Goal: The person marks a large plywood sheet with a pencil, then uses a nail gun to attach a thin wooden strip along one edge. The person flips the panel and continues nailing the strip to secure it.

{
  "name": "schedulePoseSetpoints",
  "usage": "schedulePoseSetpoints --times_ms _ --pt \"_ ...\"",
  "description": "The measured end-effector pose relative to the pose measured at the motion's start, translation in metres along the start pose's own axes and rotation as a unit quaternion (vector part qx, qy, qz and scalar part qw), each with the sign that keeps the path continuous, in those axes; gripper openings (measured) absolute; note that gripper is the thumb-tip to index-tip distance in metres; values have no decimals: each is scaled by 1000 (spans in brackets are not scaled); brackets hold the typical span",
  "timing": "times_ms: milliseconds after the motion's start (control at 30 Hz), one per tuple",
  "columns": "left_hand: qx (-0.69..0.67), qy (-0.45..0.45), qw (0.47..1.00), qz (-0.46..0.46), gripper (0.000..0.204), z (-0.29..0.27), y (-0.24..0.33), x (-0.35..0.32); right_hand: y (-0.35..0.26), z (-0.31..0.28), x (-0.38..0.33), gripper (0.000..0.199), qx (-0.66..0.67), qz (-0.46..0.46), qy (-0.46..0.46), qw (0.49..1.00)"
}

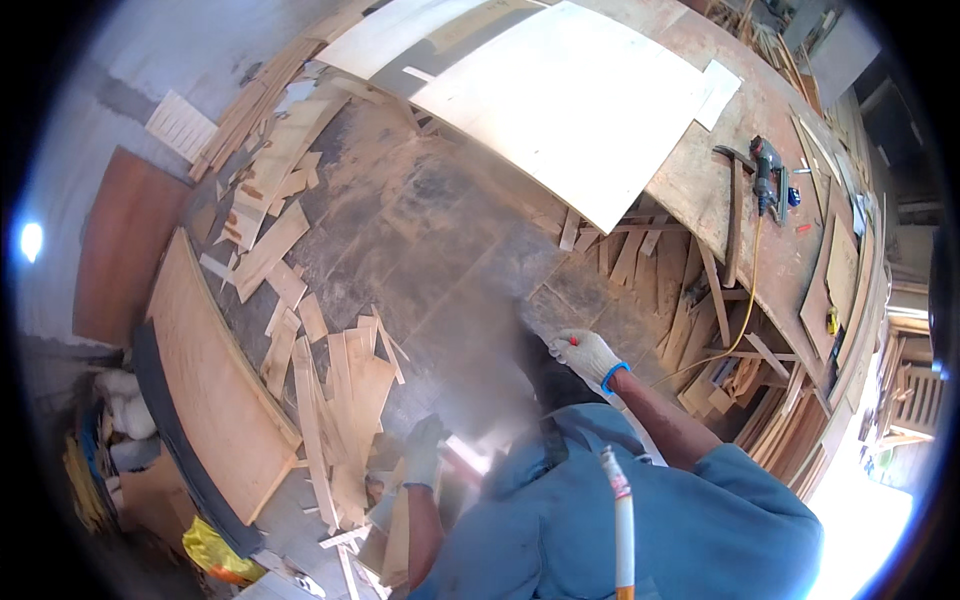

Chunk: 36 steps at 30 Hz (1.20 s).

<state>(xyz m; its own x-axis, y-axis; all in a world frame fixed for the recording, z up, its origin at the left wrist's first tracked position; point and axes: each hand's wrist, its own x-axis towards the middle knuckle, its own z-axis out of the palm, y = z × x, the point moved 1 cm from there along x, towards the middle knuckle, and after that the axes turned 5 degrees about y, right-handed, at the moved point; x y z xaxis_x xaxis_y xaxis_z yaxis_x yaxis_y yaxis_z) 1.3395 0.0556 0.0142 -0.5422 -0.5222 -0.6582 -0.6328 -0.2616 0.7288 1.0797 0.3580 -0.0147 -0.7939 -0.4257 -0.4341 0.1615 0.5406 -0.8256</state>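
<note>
My right hand (588, 362), in a pale work glove with a blue cuff, is closed above the floor in front of me. A small red thing (573, 341) shows at its fingers; its kind is too small to tell. Lower left, my left hand (426, 448), also gloved, hangs down beside the wood offcuts (340, 400). It is hazy, and its fingers cannot be made out. Near it a pale pinkish strip (467, 455) shows, partly blurred. A burning cigarette (624, 520) juts into the lower middle of the view.
A large pale plywood sheet (570, 100) lies on the worktable (690, 180), overhanging its edge. A hammer (735, 200) and a corded power tool (768, 175) with a yellow cord (745, 315) rest there. Curved boards (215, 380) lean at left. Scrap strips cover the dusty floor (400, 230).
</note>
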Motion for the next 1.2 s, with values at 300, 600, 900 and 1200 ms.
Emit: schedulePoseSetpoints --times_ms 300,600,900,1200 --pt "483 -180 820 251 31 -10 19 177 -109 -32 149 33 -9 -5 56 998" --pt "54 -85 986 -133 18 17 211 306 -125 -185 231 31 -118 180 432 876" --pt "122 -159 976 -88 27 2 321 472 -203 -130 351 32 -56 172 458 870" --pt "325 -226 900 183 39 -19 472 593 -297 -83 472 35 -52 200 342 917"
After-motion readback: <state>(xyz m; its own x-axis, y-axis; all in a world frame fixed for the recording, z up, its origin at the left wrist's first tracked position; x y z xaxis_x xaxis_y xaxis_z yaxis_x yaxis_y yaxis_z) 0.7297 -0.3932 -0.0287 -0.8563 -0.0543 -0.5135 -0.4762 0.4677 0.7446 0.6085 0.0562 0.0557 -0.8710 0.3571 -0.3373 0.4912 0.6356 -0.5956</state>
